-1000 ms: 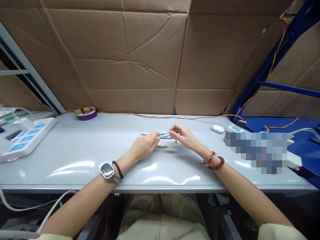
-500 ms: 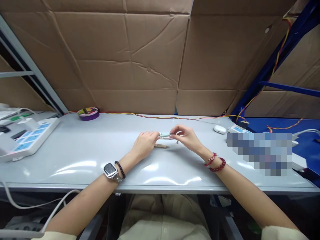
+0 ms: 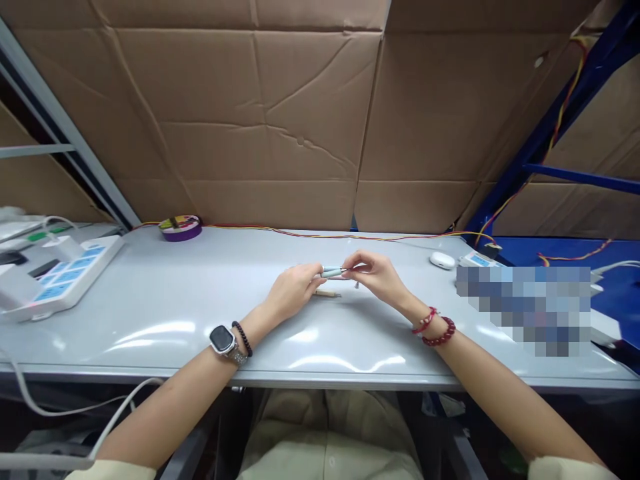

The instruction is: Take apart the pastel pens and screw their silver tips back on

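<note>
Between my hands, just above the table, a pale blue-green pen (image 3: 332,272) points toward the right. Its left end is wrapped in the fingers of my left hand (image 3: 291,291), which hide part of the barrel. At the narrow tip my right hand (image 3: 376,276) pinches with thumb and forefinger; the fingertips cover the very end. A beige pen (image 3: 328,293) lies on the table just below, its left end partly behind my left hand. Near my right fingers a small grey piece (image 3: 357,285) shows, too small to identify.
White power strips stand on the left (image 3: 83,273) and, partly pixelated, on the right (image 3: 480,259). A purple tape roll (image 3: 181,230) and a white earbud case (image 3: 443,260) sit toward the back. Red and yellow wires (image 3: 300,235) run along the cardboard wall (image 3: 225,147).
The whole view has shifted slightly. Both hands keep their hold on the pen, which is now tilted a little, its right end higher.
</note>
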The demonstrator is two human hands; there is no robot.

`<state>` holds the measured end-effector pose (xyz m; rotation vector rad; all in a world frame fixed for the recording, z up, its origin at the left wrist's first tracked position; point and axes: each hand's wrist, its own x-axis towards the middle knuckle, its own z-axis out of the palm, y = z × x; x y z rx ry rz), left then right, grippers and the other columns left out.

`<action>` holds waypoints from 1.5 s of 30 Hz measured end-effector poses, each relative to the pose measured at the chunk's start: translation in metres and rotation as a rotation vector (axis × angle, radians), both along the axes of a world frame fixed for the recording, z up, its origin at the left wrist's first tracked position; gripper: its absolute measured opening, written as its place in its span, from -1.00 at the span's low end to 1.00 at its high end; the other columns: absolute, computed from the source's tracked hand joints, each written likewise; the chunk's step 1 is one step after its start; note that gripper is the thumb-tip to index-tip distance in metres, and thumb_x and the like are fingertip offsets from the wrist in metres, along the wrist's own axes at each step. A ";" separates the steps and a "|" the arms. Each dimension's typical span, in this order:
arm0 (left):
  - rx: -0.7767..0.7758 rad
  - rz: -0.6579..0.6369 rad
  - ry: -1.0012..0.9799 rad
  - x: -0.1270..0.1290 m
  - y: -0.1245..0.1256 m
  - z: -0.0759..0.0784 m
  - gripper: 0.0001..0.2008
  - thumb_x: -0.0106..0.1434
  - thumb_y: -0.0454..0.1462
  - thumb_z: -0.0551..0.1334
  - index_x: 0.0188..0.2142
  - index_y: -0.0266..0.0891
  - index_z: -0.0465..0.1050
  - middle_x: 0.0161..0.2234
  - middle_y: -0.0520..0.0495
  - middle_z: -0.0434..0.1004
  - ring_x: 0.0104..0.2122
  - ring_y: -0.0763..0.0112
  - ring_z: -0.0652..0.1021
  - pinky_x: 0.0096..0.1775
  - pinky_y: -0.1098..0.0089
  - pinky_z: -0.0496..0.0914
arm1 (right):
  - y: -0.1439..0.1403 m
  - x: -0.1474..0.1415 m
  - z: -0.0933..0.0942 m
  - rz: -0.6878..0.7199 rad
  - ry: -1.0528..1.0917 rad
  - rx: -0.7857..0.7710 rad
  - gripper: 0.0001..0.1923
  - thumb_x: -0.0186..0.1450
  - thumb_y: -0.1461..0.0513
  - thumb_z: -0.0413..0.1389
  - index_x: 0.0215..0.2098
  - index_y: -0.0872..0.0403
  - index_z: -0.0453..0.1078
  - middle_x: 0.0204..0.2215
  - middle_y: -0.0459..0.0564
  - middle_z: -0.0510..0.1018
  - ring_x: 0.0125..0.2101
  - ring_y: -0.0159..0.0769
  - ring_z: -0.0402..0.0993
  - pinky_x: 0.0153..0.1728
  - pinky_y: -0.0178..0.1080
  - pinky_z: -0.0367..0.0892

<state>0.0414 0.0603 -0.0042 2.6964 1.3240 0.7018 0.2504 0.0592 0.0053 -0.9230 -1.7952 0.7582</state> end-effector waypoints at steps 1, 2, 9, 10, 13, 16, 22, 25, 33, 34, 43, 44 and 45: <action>-0.006 -0.003 0.002 0.000 0.001 0.000 -0.82 0.37 -0.23 -0.03 -0.28 -0.17 0.29 -0.41 0.02 0.44 -0.40 0.34 0.46 -0.42 0.43 0.25 | 0.000 0.000 0.000 -0.001 -0.001 0.003 -0.82 0.12 0.15 0.21 -0.44 0.08 0.36 -0.45 -0.09 0.47 -0.40 -0.29 0.47 -0.37 -0.22 0.44; -0.015 -0.005 0.004 0.000 0.001 0.000 -0.82 0.38 -0.24 -0.03 -0.27 -0.19 0.30 -0.43 0.02 0.43 -0.42 0.35 0.46 -0.43 0.43 0.26 | 0.000 0.000 -0.001 -0.001 -0.003 0.005 -0.82 0.12 0.15 0.21 -0.44 0.08 0.36 -0.46 -0.09 0.47 -0.39 -0.28 0.47 -0.36 -0.22 0.44; -0.054 -0.021 0.006 0.000 0.002 -0.002 -0.82 0.37 -0.25 0.06 -0.23 -0.32 0.37 -0.38 0.00 0.43 -0.39 0.43 0.48 -0.34 0.36 0.39 | 0.001 0.000 -0.001 -0.004 -0.041 0.026 -0.78 0.15 0.09 0.17 -0.44 0.08 0.33 -0.45 -0.07 0.47 -0.41 -0.30 0.45 -0.36 -0.22 0.44; -0.051 -0.021 0.002 0.000 0.002 -0.002 -0.82 0.37 -0.26 0.06 -0.22 -0.32 0.37 -0.36 -0.01 0.43 -0.36 0.41 0.48 -0.32 0.34 0.40 | 0.001 0.001 0.000 0.000 -0.058 0.029 -0.78 0.16 0.09 0.16 -0.44 0.08 0.33 -0.45 -0.07 0.46 -0.41 -0.31 0.44 -0.36 -0.23 0.43; -0.039 -0.032 -0.010 -0.001 0.003 -0.003 -0.82 0.37 -0.26 0.06 -0.17 -0.31 0.37 -0.29 -0.05 0.45 -0.30 0.38 0.49 -0.27 0.30 0.41 | 0.000 0.002 0.000 0.021 -0.136 0.035 -0.78 0.18 0.09 0.15 -0.32 0.07 0.34 -0.39 -0.06 0.45 -0.37 -0.32 0.42 -0.40 -0.29 0.39; -0.032 -0.058 -0.007 -0.001 0.004 -0.005 -0.81 0.37 -0.25 0.06 -0.16 -0.32 0.37 -0.27 -0.05 0.45 -0.29 0.38 0.49 -0.26 0.29 0.41 | -0.001 0.001 -0.002 0.028 -0.224 0.035 -0.73 0.26 0.10 0.06 -0.12 0.05 0.30 -0.41 -0.09 0.44 -0.46 -0.37 0.37 -0.44 -0.31 0.31; -0.037 -0.060 0.003 -0.001 0.003 -0.005 -0.73 0.41 -0.25 -0.12 -0.14 -0.21 0.32 -0.32 -0.02 0.48 -0.35 0.36 0.51 -0.34 0.39 0.35 | -0.002 -0.001 -0.005 0.041 -0.288 0.029 -0.78 0.35 0.14 -0.07 -0.16 0.06 0.32 -0.60 -0.16 0.41 -0.55 -0.40 0.34 -0.45 -0.33 0.25; -0.044 -0.033 0.000 -0.002 0.002 -0.004 -0.76 0.40 -0.18 -0.10 -0.10 -0.14 0.27 -0.40 0.03 0.49 -0.45 0.34 0.51 -0.43 0.43 0.30 | -0.001 -0.001 -0.002 0.047 -0.263 0.034 -0.79 0.31 0.14 -0.01 -0.16 0.06 0.32 -0.47 -0.08 0.50 -0.46 -0.36 0.42 -0.40 -0.30 0.31; -0.033 -0.005 -0.036 -0.003 0.001 0.000 -0.79 0.37 -0.16 -0.05 -0.16 -0.13 0.30 -0.44 0.05 0.47 -0.46 0.33 0.50 -0.45 0.44 0.26 | 0.002 0.005 0.000 0.013 -0.180 0.068 -0.80 0.22 0.11 0.11 -0.32 0.08 0.41 -0.37 -0.03 0.53 -0.37 -0.29 0.45 -0.38 -0.24 0.42; -0.032 -0.007 -0.043 -0.003 0.001 0.000 -0.79 0.37 -0.17 -0.05 -0.17 -0.14 0.30 -0.43 0.05 0.48 -0.45 0.33 0.50 -0.44 0.44 0.27 | 0.002 0.005 0.001 0.009 -0.173 0.073 -0.81 0.22 0.12 0.11 -0.32 0.08 0.42 -0.37 -0.03 0.53 -0.38 -0.29 0.45 -0.38 -0.24 0.42; -0.051 -0.089 -0.089 -0.004 0.000 -0.001 -0.72 0.38 -0.23 -0.06 0.05 -0.12 0.20 -0.19 -0.01 0.51 -0.28 0.31 0.54 -0.30 0.41 0.35 | -0.001 0.002 0.000 0.003 -0.120 0.100 -0.88 0.22 0.18 0.13 -0.32 0.06 0.43 -0.39 -0.05 0.53 -0.36 -0.28 0.46 -0.31 -0.22 0.41; -0.055 -0.116 -0.087 -0.004 0.000 -0.001 -0.70 0.38 -0.24 -0.06 0.09 -0.09 0.16 -0.13 0.00 0.49 -0.24 0.32 0.53 -0.26 0.41 0.36 | -0.002 0.001 0.001 0.005 -0.113 0.097 -0.88 0.21 0.18 0.13 -0.32 0.06 0.43 -0.39 -0.05 0.54 -0.36 -0.28 0.47 -0.30 -0.21 0.41; -0.059 -0.141 -0.084 -0.004 -0.001 -0.001 -0.68 0.38 -0.25 -0.05 0.12 -0.06 0.13 -0.08 0.01 0.47 -0.20 0.33 0.52 -0.23 0.41 0.35 | -0.003 -0.001 0.001 0.006 -0.106 0.093 -0.87 0.22 0.18 0.13 -0.31 0.06 0.43 -0.39 -0.05 0.54 -0.35 -0.28 0.47 -0.29 -0.21 0.41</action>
